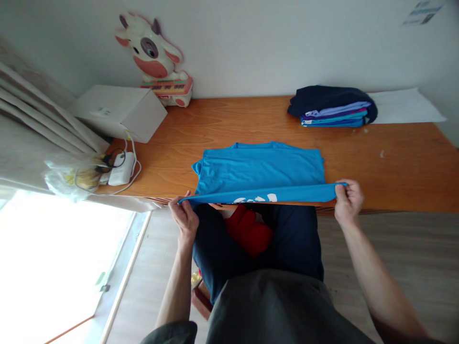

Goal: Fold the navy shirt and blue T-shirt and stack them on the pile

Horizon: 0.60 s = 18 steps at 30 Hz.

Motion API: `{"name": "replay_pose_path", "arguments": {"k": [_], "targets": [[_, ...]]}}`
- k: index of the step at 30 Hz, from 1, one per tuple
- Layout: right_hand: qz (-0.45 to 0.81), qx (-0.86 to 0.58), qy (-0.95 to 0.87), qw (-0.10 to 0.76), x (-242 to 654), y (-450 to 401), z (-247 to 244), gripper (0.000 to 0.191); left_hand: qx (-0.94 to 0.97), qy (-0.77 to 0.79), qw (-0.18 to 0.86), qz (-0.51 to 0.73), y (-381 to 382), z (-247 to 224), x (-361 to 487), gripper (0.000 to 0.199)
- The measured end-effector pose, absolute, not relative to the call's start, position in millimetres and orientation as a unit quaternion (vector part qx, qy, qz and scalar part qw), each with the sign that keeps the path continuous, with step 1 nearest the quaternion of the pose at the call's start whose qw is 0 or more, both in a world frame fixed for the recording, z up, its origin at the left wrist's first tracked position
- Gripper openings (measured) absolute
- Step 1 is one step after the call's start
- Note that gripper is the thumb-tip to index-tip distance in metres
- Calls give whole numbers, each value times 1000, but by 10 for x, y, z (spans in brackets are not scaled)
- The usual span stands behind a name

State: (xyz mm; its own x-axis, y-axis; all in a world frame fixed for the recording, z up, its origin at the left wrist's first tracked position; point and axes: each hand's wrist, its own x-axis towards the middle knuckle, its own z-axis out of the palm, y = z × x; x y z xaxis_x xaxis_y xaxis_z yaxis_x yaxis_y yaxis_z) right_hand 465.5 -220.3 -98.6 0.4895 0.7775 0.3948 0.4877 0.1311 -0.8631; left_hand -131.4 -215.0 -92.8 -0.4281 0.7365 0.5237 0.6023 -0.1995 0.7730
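Note:
A blue T-shirt (pixel 261 167) lies on the wooden table in front of me, its near edge lifted and stretched sideways. White print shows along that near strip. My left hand (pixel 184 215) pinches the strip's left end at the table's front edge. At the opposite end, my right hand (pixel 349 202) grips the cloth between thumb and fingers. The far part of the shirt rests flat, with a small bit sticking out at its left side.
Folded clothes (pixel 333 107) are stacked at the back right, beside a white sheet (pixel 405 106). A cow-shaped toy keyboard (pixel 167 88), a white box (pixel 122 110), a white adapter with cables (pixel 122 168) and a clear plastic bag (pixel 68 179) occupy the left side of the table (pixel 229 119).

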Motion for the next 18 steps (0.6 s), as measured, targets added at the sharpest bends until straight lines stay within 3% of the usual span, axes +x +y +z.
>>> {"name": "replay_pose_path", "arguments": {"k": [5,18], "targets": [[100,-653,-469,586,4656,-2171,-1034,38,518,651,2,554,-2155,-932,-1327,36],[58,-671,-506,539,4613,-2078,-857,38,499,682,32,535,-1790,-679,-1248,25]]}}
